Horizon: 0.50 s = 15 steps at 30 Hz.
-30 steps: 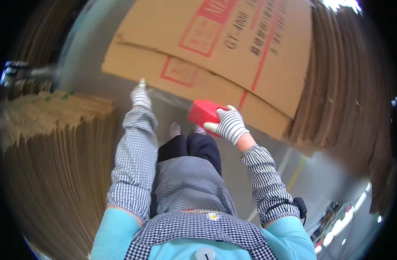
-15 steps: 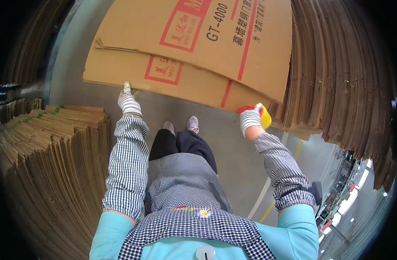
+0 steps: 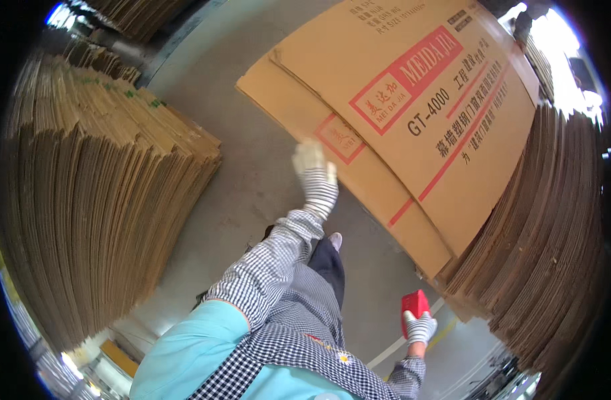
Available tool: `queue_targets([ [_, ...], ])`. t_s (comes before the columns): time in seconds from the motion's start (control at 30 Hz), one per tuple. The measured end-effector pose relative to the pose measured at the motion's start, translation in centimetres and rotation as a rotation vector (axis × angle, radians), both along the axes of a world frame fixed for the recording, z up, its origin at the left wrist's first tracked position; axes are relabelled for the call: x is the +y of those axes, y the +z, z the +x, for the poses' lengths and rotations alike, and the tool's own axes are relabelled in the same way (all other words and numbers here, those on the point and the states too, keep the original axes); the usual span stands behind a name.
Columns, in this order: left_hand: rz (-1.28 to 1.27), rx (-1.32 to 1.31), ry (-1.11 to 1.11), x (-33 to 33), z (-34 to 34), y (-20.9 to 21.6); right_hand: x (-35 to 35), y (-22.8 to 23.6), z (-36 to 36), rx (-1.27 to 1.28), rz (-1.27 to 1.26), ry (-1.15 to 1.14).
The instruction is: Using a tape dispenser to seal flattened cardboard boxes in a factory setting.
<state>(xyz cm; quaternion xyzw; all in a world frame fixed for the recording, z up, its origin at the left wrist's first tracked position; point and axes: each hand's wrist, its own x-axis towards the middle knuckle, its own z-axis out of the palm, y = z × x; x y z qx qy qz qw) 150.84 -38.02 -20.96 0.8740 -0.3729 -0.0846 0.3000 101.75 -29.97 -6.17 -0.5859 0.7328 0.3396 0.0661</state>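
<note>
Two large flat brown cardboard sheets with red and black print lie overlapping, an upper sheet (image 3: 419, 113) and a lower sheet (image 3: 285, 100) that sticks out on the near side. My left hand (image 3: 313, 175), in a striped white glove, is at the lower sheet's near edge. Its fingers are stretched out and slightly blurred, with the thumb apart; whether it touches the cardboard I cannot tell. Down at the right, away from the sheets, my gloved right hand (image 3: 421, 328) is closed around a red block-shaped handheld object (image 3: 415, 304). Its exact kind is unclear.
A tall stack of cardboard (image 3: 112, 193) stands on the left. Another stack (image 3: 539, 233) rises on the right against the sheets. Grey floor (image 3: 232, 193) runs between them, with a yellow line (image 3: 445, 337) at the lower right. More cardboard (image 3: 129, 23) sits at the far left.
The view has turned, so the sheets appear rotated and further right. My left hand has come off its hold on the lower sheet's edge. My right hand has drawn away from the sheets with the red object.
</note>
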Motion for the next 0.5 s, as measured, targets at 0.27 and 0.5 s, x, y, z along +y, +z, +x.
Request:
queue_targets([
  [0.27,-0.424,0.33,0.698,-6.1,13.1,-3.5,0.6,-3.0,-0.6,-0.368,0.052,-0.154],
  [0.5,-0.683,1.459,0.481,-3.8,-18.1,-6.4,0.1,0.0,-7.2,-0.904,-0.133,-0.47],
])
